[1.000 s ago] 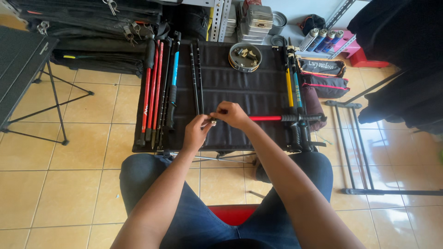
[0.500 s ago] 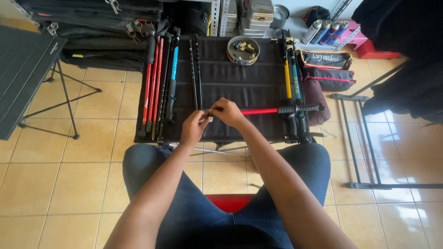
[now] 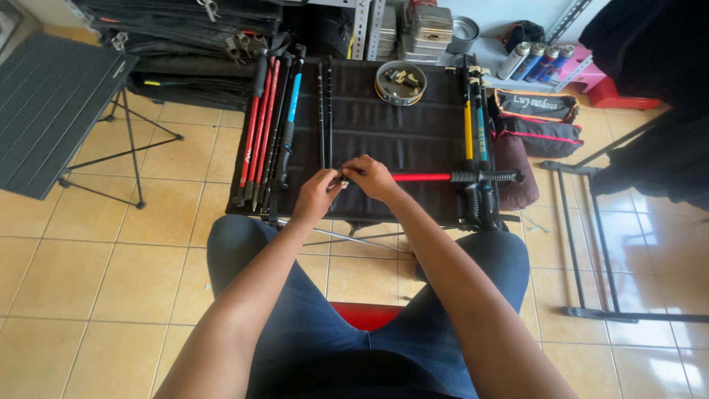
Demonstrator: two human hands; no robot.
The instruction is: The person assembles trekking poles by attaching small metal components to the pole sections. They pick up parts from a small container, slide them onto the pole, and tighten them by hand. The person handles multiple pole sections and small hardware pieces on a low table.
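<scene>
Both hands meet at the desk's point(image 3: 384, 133) near edge: left hand point(image 3: 316, 193) and right hand point(image 3: 371, 177) pinch the red pole's point(image 3: 421, 177) tip, fingers clamped together.

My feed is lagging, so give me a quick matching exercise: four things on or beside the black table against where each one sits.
Things:
1. red pole
2. round tin
3. yellow pole
4. folded grey table

Places:
A. back middle of the black table
B. held crosswise by the left hand and right hand
C. on the floor, far left
D. lengthwise on the right side

Pairs: 1-B, 2-A, 3-D, 4-C
</scene>
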